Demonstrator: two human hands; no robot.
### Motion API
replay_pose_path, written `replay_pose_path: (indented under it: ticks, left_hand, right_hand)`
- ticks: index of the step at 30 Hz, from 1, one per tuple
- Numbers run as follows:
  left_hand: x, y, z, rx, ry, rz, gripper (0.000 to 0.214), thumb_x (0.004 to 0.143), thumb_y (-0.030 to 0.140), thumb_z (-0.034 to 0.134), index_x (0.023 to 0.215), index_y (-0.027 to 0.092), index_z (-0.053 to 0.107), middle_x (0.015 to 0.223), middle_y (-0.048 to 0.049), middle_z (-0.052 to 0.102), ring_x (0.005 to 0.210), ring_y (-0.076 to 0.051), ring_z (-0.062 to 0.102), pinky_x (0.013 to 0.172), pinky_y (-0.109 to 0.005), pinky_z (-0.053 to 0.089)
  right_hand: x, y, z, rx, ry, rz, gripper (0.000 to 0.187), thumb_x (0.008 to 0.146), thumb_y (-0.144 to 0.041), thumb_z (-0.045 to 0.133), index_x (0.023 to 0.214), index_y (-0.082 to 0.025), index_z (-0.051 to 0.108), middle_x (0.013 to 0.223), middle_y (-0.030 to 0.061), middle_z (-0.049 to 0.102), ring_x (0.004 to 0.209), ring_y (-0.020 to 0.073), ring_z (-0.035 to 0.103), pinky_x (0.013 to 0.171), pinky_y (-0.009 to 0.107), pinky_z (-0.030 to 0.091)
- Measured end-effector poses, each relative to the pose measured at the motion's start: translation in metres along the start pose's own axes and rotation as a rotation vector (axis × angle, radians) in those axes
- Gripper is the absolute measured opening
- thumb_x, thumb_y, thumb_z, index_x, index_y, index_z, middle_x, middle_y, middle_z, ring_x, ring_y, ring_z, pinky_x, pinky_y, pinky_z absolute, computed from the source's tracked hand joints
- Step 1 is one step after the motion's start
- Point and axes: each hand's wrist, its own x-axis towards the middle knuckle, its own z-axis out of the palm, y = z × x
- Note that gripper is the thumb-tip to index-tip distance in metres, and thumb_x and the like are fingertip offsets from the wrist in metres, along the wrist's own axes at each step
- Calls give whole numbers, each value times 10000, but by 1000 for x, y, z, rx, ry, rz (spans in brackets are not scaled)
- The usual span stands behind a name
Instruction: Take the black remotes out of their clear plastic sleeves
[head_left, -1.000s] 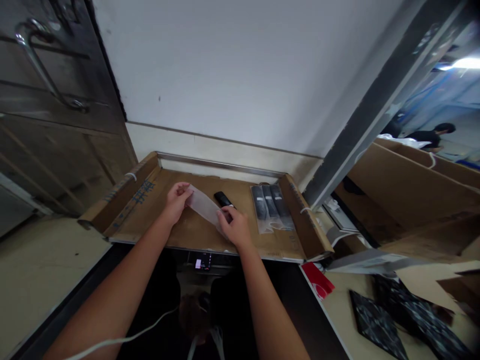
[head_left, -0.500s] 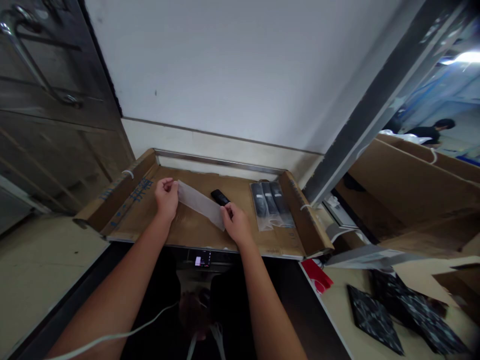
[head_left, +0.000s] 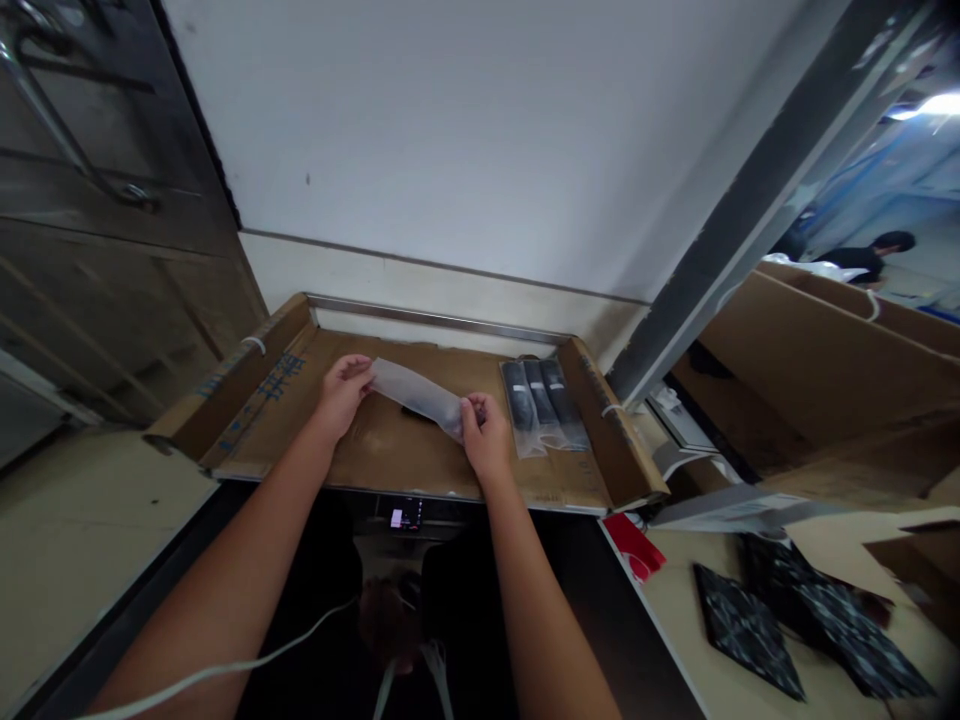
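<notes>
Both my hands hold a long clear plastic sleeve (head_left: 417, 391) stretched between them over a flattened cardboard sheet (head_left: 390, 450). My left hand (head_left: 341, 393) pinches its left end, and my right hand (head_left: 485, 432) pinches its right end. A small black object (head_left: 415, 412) lies on the cardboard under the sleeve, mostly hidden by it. To the right lie three black items in clear bags (head_left: 541, 403), side by side near my right hand.
The cardboard has raised flaps at the left (head_left: 225, 375) and right (head_left: 619, 430). A white wall stands behind. A red item (head_left: 634, 547) and dark patterned panels (head_left: 810, 620) lie at lower right. Large cardboard boxes (head_left: 810, 370) stand at right, with a person far behind them.
Both hands shifted right and lifted the sleeve, which now covers the small black object that lay exposed before. The camera view moved slightly.
</notes>
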Motion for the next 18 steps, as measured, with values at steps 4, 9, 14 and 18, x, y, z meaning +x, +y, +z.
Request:
replay_pose_path:
  ticks: [4, 9, 14, 18]
  left_hand:
    - [-3, 3, 0, -13, -79, -89, 303, 517, 169, 752, 815, 160, 699, 864, -34, 668, 717, -120, 566, 597, -201, 424]
    - [-5, 5, 1, -21, -75, -122, 272, 504, 192, 732, 773, 151, 730, 889, -55, 696, 794, -154, 591, 668, -238, 465]
    - [-2, 0, 1, -6, -28, -90, 273, 508, 222, 751, 775, 168, 733, 849, -43, 693, 766, -152, 590, 664, -245, 460]
    - [2, -6, -1, 90, 26, 0, 307, 558, 347, 790, 800, 169, 728, 877, -61, 701, 778, -173, 603, 674, -266, 468]
  right_hand:
    - [2, 6, 2, 77, 64, 50, 294, 888, -463, 547, 1005, -199, 599, 850, 37, 696, 718, 179, 652, 662, 287, 508]
    - [2, 9, 4, 216, -58, 204, 414, 811, -512, 638, 1090, -222, 540, 704, -35, 658, 471, 149, 582, 463, 261, 451]
    - [0, 8, 3, 193, -231, 220, 375, 761, -486, 710, 992, -208, 610, 674, -19, 665, 498, 140, 575, 464, 240, 428]
    - [-4, 10, 2, 197, -358, 177, 290, 763, -462, 724, 861, -197, 656, 696, 1, 678, 593, 138, 590, 540, 236, 436]
